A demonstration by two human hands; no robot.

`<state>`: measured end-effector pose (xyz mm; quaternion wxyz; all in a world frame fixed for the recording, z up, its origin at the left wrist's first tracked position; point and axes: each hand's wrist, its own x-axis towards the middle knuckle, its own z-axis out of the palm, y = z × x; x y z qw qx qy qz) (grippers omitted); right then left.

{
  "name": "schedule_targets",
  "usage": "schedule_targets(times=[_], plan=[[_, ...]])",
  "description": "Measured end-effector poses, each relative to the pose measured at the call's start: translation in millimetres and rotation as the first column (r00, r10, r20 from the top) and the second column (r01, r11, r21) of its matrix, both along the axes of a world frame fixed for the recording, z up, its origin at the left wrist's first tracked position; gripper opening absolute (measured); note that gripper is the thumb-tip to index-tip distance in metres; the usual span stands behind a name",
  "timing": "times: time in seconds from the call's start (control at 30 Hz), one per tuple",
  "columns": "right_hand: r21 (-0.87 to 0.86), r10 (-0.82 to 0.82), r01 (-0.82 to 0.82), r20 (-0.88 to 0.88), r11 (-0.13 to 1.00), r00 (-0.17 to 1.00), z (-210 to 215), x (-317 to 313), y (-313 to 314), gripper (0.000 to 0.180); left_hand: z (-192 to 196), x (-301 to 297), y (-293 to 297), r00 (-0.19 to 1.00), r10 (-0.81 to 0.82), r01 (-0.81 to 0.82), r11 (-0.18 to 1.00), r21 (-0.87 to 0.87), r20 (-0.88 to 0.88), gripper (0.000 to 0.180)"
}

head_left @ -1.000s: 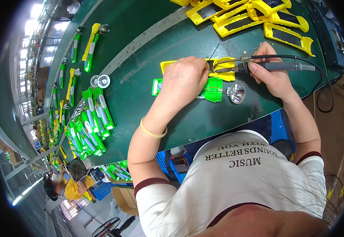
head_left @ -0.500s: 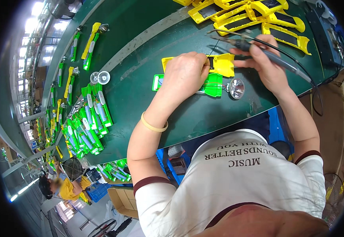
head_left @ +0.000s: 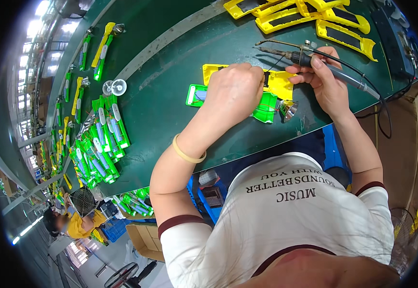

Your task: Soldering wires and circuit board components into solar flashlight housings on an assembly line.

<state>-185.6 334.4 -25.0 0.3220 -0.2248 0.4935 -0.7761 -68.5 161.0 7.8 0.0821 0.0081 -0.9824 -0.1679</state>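
My right hand (head_left: 331,89) grips a soldering iron (head_left: 338,73) with a thin metal tube along its tip. Its tip points left, above the work. Closed with the knuckles up, my left hand (head_left: 233,93) covers the middle of a yellow plastic casing half (head_left: 280,85) and a green casing half (head_left: 265,109). Whatever its fingers pinch is hidden. Beside those fingertips a thin dark wire slants up toward the iron. The green half holds a blue cell (head_left: 200,95) and thin red wires. A shiny lamp reflector (head_left: 290,110) lies tilted at its right end.
Yellow casings (head_left: 346,38) pile up at the far right, near a dark box-shaped device (head_left: 394,38). Left of my arm lie many green lamp bodies (head_left: 98,144) and two loose reflectors (head_left: 117,87). Paired yellow and green pieces (head_left: 104,53) line the far left. A co-worker (head_left: 77,225) is at lower left.
Both casing halves and my left hand sit slightly farther right. The lamp reflector has tipped from facing up onto its side. My right hand still holds the soldering iron, now a little lower.
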Motion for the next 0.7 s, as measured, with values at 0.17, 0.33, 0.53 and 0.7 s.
schedule_targets(times=[0.17, 0.33, 0.53, 0.7], plan=[[-0.018, 0.001, -0.001, -0.011, 1.0, 1.0, -1, 0, 2, 0.015, 0, 0, 7, 0.997, 0.07, -0.07, 0.997, -0.016, -0.021, 0.007], [-0.022, 0.008, -0.008, -0.012, 1.0, 1.0, -2, -1, 3, 0.015, 5, -1, 14, 0.991, 0.131, -0.131, 0.991, -0.037, 0.01, 0.011], [-0.054, 0.013, -0.012, 0.02, 0.998, 1.0, -2, 1, 1, 0.021, 17, 11, -6, 0.985, 0.171, -0.167, 0.972, 0.162, -0.01, 0.018], [-0.018, -0.004, 0.004, -0.007, 1.0, 1.0, -1, 0, 1, 0.016, 35, 28, -22, 0.956, 0.176, -0.256, 0.111, 0.96, 0.235, 0.019]])
